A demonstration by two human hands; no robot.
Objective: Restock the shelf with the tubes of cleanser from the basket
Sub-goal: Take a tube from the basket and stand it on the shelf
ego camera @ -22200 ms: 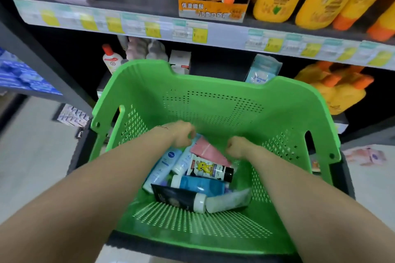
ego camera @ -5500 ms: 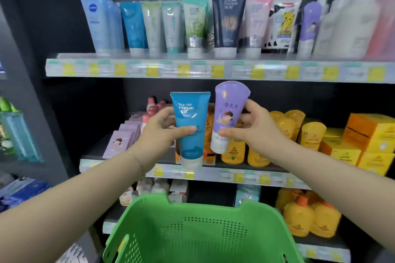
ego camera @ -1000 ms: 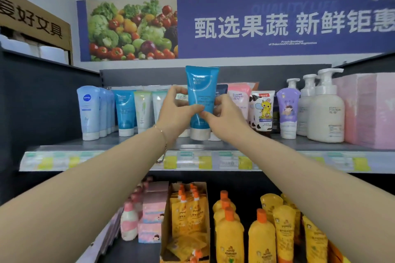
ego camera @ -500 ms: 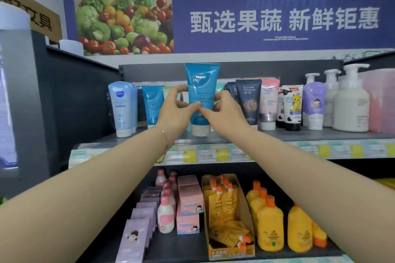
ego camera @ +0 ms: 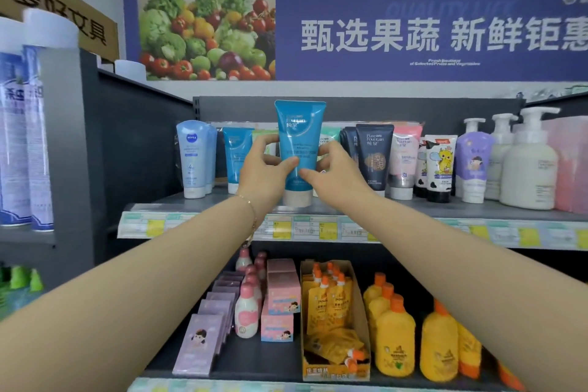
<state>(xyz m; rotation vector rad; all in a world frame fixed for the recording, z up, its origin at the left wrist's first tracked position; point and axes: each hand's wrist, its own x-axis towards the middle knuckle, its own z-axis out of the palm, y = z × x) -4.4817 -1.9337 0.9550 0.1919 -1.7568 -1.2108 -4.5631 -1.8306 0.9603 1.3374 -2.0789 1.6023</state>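
Left hand (ego camera: 264, 171) and right hand (ego camera: 336, 176) are pinching a blue cleanser tube (ego camera: 299, 137) from either side, holding it upright, cap down, at the front edge of the top shelf (ego camera: 397, 207). They are apparently steadying it to stand label-out before the row of tubes (ego camera: 374, 154).

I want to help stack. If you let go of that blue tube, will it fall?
It may tip: the blue Pure Fountain tube is tall on a narrow cap. Probably light: the left hand and right hand hold it with fingertips. Glossy, maybe slippery.
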